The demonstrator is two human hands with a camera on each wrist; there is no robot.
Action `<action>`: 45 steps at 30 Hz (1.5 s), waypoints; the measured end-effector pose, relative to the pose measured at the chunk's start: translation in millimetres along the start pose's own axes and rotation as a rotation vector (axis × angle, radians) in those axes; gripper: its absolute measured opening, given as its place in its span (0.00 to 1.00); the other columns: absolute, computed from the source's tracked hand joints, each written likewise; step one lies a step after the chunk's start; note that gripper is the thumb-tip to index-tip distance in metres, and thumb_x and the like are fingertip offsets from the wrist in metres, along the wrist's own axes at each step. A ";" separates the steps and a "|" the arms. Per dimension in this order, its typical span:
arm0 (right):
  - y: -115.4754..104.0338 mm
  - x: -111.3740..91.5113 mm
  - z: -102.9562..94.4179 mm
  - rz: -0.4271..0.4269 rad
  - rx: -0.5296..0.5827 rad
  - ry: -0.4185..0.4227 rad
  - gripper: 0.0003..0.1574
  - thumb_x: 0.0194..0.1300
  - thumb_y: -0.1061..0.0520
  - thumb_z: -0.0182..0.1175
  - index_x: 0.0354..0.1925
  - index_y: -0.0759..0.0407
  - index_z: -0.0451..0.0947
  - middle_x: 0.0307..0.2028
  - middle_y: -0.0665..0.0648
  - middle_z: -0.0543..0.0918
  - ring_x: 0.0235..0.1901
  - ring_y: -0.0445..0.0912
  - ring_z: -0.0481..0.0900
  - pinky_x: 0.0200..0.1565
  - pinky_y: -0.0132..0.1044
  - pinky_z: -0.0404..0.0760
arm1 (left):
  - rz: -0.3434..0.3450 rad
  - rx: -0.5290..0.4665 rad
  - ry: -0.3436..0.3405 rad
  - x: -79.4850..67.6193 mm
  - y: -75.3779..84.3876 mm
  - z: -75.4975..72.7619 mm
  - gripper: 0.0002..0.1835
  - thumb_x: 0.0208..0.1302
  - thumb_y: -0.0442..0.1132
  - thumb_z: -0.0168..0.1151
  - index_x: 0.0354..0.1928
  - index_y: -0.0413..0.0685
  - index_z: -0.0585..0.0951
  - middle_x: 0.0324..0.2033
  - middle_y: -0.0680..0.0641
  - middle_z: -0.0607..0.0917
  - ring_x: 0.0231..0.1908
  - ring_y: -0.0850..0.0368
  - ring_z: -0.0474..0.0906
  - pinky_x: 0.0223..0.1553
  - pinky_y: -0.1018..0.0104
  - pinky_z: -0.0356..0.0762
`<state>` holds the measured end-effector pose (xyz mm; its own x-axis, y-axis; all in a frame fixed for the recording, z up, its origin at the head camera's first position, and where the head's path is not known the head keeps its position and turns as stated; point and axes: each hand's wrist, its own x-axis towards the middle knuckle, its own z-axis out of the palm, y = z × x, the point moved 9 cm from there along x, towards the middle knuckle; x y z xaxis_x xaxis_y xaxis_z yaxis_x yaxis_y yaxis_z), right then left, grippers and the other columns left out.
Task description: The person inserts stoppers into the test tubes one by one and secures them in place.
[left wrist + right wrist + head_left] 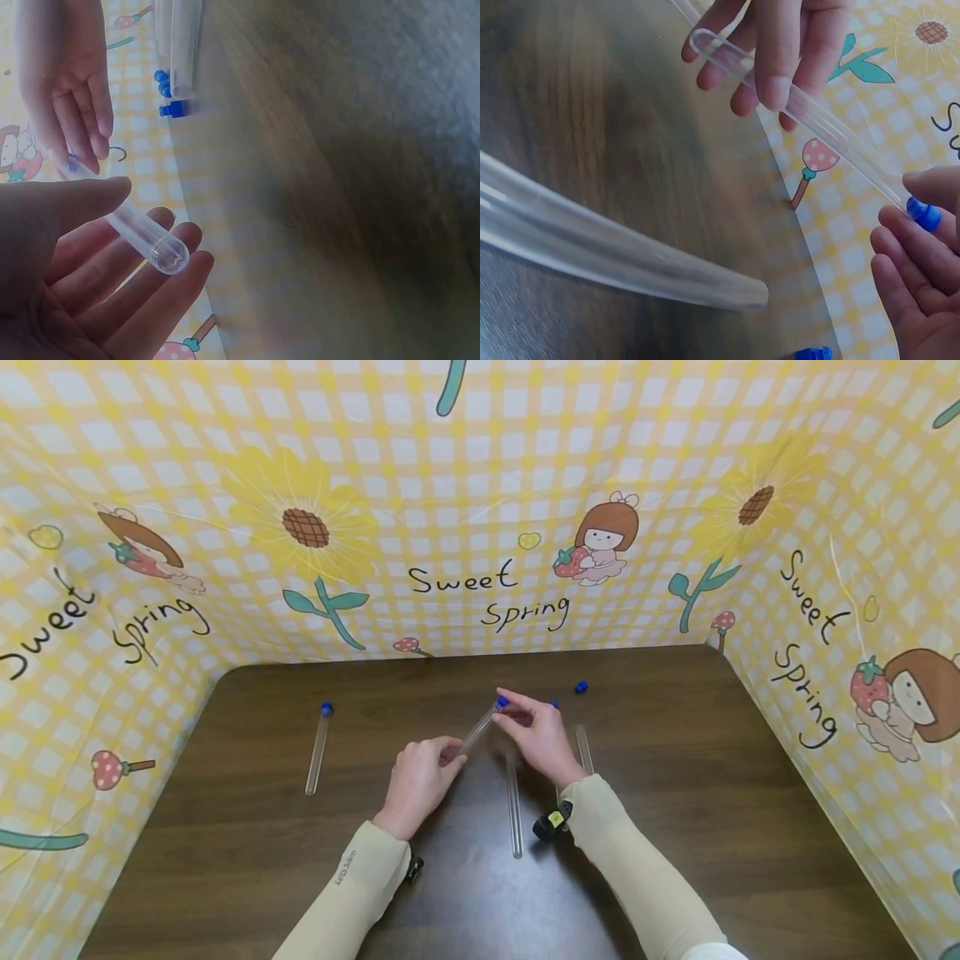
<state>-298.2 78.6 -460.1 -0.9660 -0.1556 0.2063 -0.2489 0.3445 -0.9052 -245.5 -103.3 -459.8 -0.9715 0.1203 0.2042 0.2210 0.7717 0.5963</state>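
A clear test tube (477, 729) with a blue cap (502, 702) is held at a slant between both hands above the table. My left hand (422, 781) pinches it near its rounded lower end, thumb on one side and fingers on the other. At the upper end my right hand (538, 739) has thumb and index finger about the cap, seen on the tube's mouth in the right wrist view (924, 214). Beneath the hands lies another clear test tube (514, 810); its upper end is near the right hand.
A capped test tube (318, 752) lies at the left of the dark wooden table (225, 843). An uncapped tube (585, 750) lies right of the right hand, a loose blue cap (581, 687) behind it. Another blue cap (554, 703) shows partly behind that hand. Checked cloth (465, 635) walls the table.
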 end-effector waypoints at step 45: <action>-2.6 0.4 -2.0 0.014 0.064 0.117 0.25 0.68 0.56 0.69 0.63 0.53 0.81 0.42 0.50 0.87 0.44 0.44 0.84 0.51 0.42 0.81 | 0.017 -0.015 0.016 5.6 11.2 4.8 0.09 0.65 0.36 0.72 0.46 0.44 0.89 0.32 0.48 0.89 0.22 0.62 0.76 0.22 0.65 0.73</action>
<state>-298.1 79.5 -456.9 -0.9717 -0.0407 0.2326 -0.2344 0.2854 -0.9293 -248.9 -91.0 -455.7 -0.9661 0.1233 0.2268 0.2389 0.7599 0.6045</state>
